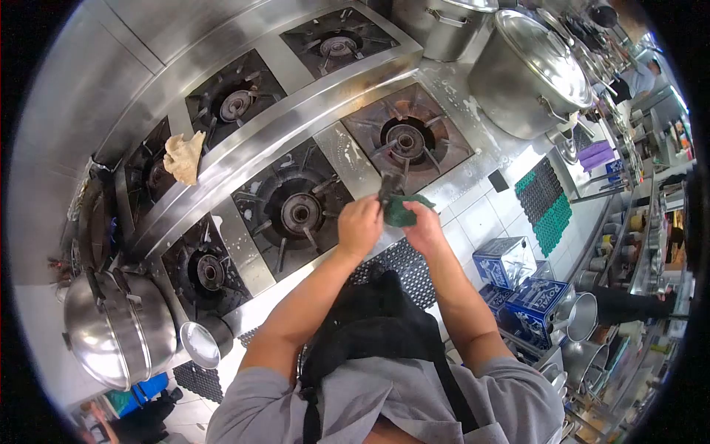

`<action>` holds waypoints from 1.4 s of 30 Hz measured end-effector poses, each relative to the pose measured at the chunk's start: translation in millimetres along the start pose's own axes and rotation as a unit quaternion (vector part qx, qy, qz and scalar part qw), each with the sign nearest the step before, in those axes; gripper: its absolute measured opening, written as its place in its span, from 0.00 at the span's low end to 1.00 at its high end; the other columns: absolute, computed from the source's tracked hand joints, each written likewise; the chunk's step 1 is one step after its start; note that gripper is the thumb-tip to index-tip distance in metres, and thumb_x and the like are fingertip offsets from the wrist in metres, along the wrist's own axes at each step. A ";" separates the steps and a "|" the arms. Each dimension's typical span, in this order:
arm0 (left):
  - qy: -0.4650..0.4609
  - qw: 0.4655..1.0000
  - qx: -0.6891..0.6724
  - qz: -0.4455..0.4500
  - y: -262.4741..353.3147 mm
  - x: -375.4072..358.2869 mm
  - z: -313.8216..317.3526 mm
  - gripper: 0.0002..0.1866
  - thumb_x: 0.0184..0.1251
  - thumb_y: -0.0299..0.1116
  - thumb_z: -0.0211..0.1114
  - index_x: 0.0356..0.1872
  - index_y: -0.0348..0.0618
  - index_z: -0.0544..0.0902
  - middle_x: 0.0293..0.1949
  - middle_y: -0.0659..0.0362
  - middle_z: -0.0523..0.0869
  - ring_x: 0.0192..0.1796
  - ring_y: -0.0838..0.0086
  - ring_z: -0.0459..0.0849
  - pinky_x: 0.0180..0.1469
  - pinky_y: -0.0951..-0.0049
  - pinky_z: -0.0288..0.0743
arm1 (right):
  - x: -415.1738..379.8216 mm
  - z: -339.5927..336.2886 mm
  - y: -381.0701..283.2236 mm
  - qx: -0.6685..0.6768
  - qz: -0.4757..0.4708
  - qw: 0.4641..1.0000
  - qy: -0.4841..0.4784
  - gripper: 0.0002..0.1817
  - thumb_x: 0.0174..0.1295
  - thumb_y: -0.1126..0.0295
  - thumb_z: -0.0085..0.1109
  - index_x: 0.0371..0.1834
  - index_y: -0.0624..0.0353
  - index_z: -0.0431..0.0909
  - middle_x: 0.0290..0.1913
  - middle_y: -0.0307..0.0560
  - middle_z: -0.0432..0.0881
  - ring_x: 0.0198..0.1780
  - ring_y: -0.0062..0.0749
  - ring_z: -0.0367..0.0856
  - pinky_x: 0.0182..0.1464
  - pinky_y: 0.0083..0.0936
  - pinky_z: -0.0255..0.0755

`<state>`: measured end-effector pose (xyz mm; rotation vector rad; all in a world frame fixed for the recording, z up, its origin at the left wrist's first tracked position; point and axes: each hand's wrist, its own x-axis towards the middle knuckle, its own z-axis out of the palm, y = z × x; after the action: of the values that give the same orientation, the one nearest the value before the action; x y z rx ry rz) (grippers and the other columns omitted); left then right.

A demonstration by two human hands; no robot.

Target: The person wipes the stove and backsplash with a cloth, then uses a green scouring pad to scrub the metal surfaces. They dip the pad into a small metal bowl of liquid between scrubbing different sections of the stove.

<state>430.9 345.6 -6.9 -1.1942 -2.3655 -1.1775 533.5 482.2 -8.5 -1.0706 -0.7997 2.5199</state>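
Green scouring pad (403, 212), bunched up, sits between the two hands at the front edge of the steel range (244, 152), just beyond the person's black apron (377, 325). From the head view, the left hand (359, 226) is closed in a fist around a small dark part (388, 189) that sticks up above the knuckles; I cannot tell what that part is. The right hand (427, 228) is curled onto the pad and presses it against the part.

Directly past the hands lie two open burners: one (296, 211) ahead of the left hand, another (405, 140) ahead of the right. Whitish wet smears show on the steel beside them. As I judge it, a wet pad and a slick grip could let the part slip down into a burner well, or onto the white floor tiles (481, 218) to the right of the hands.

Further right of the right hand stands a large lidded stockpot (529, 74); a wide elbow swing could knock it. Far to the left of the left hand a beige rag (183, 157) lies on a back burner, a fire risk if that ring were lit. Blue boxes (518, 285) crowd the floor by the right elbow, an easy trip.
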 end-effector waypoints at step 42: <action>0.198 0.879 0.333 -0.279 -152.5 -240.1 -182.5 0.18 0.62 0.32 0.67 0.52 0.40 0.80 0.54 0.50 0.79 0.59 0.51 0.75 0.62 0.50 0.65 | 159.3 30.8 59.6 -0.746 -0.456 0.464 -0.143 0.36 0.51 0.81 0.55 0.70 0.55 0.71 0.66 0.62 0.75 0.61 0.55 0.80 0.59 0.43 0.78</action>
<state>443.4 20.8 -99.6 -0.0347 -2.4981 -0.5305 399.6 495.5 -116.9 -0.0832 -2.7913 0.5354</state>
